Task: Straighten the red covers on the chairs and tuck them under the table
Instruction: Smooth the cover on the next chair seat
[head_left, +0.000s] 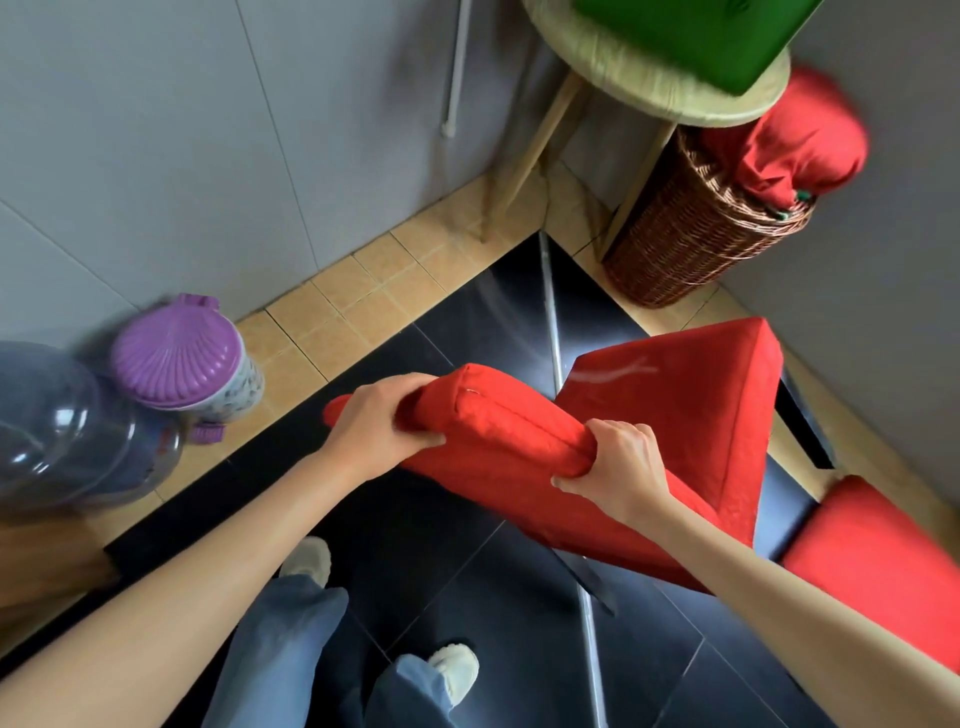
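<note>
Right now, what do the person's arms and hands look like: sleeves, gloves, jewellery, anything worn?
Both forearms are bare to the frame's lower edge, with no sleeve in view. The left hand and right hand carry no gloves, and no rings, watch or bracelet show. No markings or tape show on either arm. Below them are blue jeans and pale fuzzy slippers.

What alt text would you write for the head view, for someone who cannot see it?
Seen from above, a person's left hand and right hand each grip the top edge of a chair back in a red cover, standing on a dark tiled floor. A second red-covered chair sits at the right, a wicker basket behind, and a purple-lidded container at the left.
</note>
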